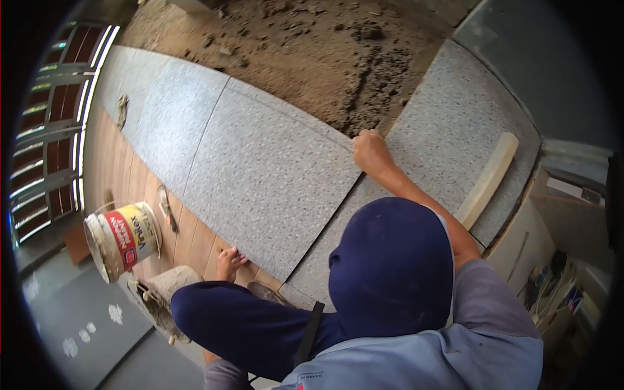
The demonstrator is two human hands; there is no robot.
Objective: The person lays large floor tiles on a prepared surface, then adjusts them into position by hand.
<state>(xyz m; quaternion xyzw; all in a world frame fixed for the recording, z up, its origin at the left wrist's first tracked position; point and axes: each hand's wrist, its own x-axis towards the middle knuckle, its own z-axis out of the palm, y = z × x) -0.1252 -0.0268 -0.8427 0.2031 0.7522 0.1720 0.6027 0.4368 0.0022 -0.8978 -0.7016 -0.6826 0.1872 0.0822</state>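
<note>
A large grey speckled terrazzo tile [266,162] lies in front of me, with a dark gap along its right side. My right hand [372,151] is closed at the tile's far right corner, beside the bare soil. At its near left edge, my left hand [229,264] has its fingers curled against the tile. My knee and a dark blue head covering [390,260] hide part of the area between. A trowel [268,292] lies partly hidden near the left hand.
More terrazzo tiles [172,91] adjoin on the left and right. A pale wooden bar [491,175] rests on the right tile. A paint bucket [140,234], a mortar-stained bucket [159,292] and a dirty tool [166,209] are at left. Rough soil [292,58] lies beyond.
</note>
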